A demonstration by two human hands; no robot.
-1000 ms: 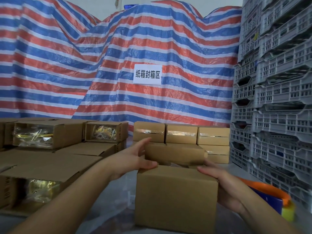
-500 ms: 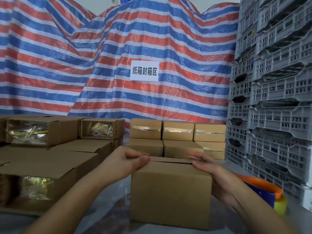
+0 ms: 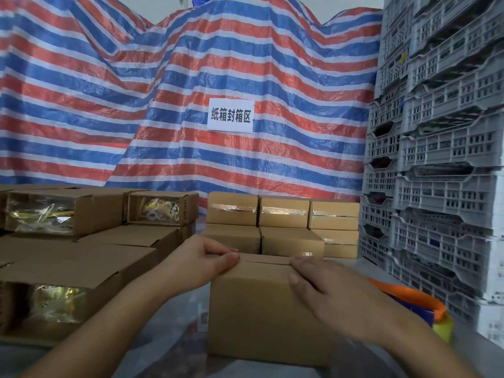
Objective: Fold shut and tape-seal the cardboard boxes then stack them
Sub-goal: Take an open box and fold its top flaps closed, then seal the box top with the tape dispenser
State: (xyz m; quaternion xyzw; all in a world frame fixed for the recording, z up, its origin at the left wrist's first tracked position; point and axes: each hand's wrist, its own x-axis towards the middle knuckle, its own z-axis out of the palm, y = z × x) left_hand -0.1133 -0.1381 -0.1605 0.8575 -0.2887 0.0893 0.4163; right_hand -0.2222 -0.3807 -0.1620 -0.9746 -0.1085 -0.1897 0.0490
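On your left, open cardboard boxes (image 3: pixel 81 214) lie on their sides on a grey, smooth tabletop (image 3: pixel 177 336), with crinkled clear wrapping showing inside them. Behind everything hangs a striped red, white and blue tarp (image 3: pixel 191 77), woven and wrinkled, with a white paper sign (image 3: pixel 230 115) on it. Your left hand (image 3: pixel 201 257) rests on the left top edge of the box (image 3: pixel 256 309) in front of you, fingers curled over the flap. That box is plain matte brown, its 2 flaps folded down with a thin seam between them. Beyond it, taped boxes (image 3: pixel 283 214) stand stacked in 2 rows. Your right hand (image 3: pixel 324 285) presses the box's right top corner with fairly straight fingers. Further right lies an orange and blue tape dispenser (image 3: pixel 417 301), then stacked grey plastic crates (image 3: pixel 447 159) with slotted walls.
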